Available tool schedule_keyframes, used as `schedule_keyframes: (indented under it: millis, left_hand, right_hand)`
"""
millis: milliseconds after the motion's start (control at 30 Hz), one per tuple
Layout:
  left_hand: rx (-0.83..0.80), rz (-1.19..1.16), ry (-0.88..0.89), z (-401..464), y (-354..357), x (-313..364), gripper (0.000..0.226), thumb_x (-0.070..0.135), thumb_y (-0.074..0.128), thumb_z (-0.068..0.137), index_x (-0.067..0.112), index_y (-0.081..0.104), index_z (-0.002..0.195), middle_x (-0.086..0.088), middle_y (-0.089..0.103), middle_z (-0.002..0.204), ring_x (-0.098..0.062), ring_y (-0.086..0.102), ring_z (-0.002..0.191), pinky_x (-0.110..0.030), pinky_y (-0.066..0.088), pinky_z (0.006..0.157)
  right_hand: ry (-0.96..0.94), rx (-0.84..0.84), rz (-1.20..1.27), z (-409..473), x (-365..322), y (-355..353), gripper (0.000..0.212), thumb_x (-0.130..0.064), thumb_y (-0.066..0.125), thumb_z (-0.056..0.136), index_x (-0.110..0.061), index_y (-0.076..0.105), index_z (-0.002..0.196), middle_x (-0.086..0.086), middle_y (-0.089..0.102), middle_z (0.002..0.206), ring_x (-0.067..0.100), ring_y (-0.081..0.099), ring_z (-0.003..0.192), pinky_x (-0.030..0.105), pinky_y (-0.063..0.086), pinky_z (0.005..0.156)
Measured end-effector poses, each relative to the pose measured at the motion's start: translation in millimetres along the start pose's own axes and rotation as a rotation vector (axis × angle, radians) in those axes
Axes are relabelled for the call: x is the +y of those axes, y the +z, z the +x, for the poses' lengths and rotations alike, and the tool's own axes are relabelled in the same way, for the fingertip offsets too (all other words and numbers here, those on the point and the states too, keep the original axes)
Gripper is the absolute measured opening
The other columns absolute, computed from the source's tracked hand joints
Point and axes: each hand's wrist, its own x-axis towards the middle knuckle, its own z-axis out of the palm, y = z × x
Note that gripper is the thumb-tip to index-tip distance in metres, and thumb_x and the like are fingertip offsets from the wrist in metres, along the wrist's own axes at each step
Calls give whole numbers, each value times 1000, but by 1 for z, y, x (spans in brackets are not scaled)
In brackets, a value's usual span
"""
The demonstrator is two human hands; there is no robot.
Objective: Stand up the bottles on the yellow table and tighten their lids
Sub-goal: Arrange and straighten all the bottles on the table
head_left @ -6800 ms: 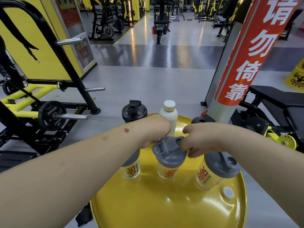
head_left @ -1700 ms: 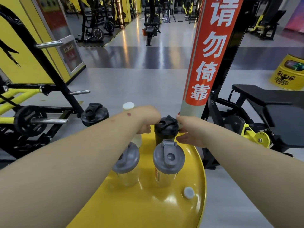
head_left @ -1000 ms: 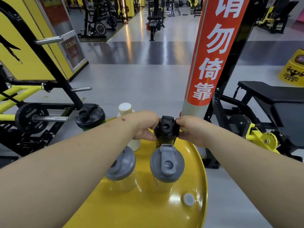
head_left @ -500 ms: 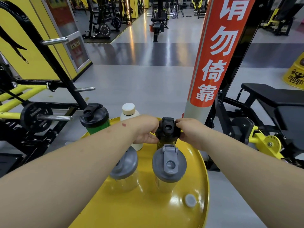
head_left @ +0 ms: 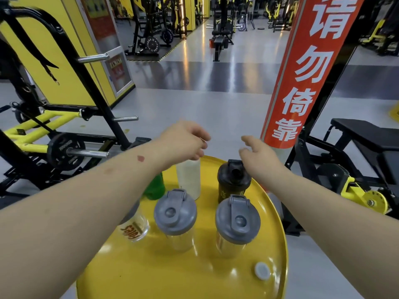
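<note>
Nearest on the yellow table (head_left: 151, 275), a small white cap (head_left: 262, 271) is seen lying loose close to the right rim, with bare glossy top all around it. Next come two clear shakers with grey flip lids, the left shaker (head_left: 175, 221) and the right shaker (head_left: 237, 225), both upright and a little apart; they look empty, so they are judged light, stiff and easily tipped, and their smooth walls are likely slick. A third clear shaker (head_left: 135, 229) is half hidden under the left forearm, upright as far as can be told. Behind them a green bottle (head_left: 154, 188) is mostly covered by the arm, a white bottle (head_left: 189, 180) stands with its top hidden by the hand, and a black shaker (head_left: 234, 180) stands upright near the far right rim. Each is best held around the body with one hand while the broad lid rim is turned by the other, not the flip tab, which would be expected to give. The left hand (head_left: 185, 143) is held above the white bottle, fingers loosely curled, nothing in it. The right hand (head_left: 257, 154) hovers just over the black shaker's lid, fingers spread, nothing gripped. Room is tight on the right: the raised rim lies just beside the black shaker, and a red pillar (head_left: 302, 83) stands just beyond it. Open floor (head_left: 194, 108) is seen farther out, with a rack (head_left: 71, 147) to the left.
</note>
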Motion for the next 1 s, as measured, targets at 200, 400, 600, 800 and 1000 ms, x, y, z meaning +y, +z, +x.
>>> schedule_keyframes:
  millis: [200,400,600,800,1000]
  left_hand:
    - [228,660,92,-8,-97,-53,60,7,57,85,30,56,140,-3,57,141,-26,58,121,-34,50,94]
    - [-185,748,74,-44,-134,-100,122,70,76,67,37,8,162,4,5,171,-18,11,156,-37,17,124]
    - [-90,980,255,-62,-122,-148,129,89,57,65,37,-13,160,4,-14,171,-20,-2,158,-40,13,125]
    - [-12,998,301,-63,-115,-165,122,89,49,68,42,-22,156,6,-22,169,-20,-8,158,-46,11,124]
    - [-2,953,307,-65,-118,-158,112,89,44,74,46,-19,156,7,-19,170,-22,-9,158,-48,11,123]
  right_hand:
    - [-374,-209,-253,-11,-54,26,67,-39,59,101,-20,35,160,1,33,168,20,26,155,31,18,124]
    - [-486,-454,-525,-30,-72,48,120,-76,70,74,-32,7,166,0,-1,175,21,-2,161,43,8,128]
    - [-483,-505,-732,-36,-72,62,134,-84,69,66,-34,-7,164,1,-15,174,27,-12,160,47,1,127]
    - [-461,-493,-756,-39,-72,65,134,-83,69,66,-33,-8,164,-1,-19,173,25,-13,160,47,1,128]
    - [-409,-403,-584,-43,-65,53,112,-84,54,78,-36,0,164,-4,-8,175,21,-4,161,49,11,128]
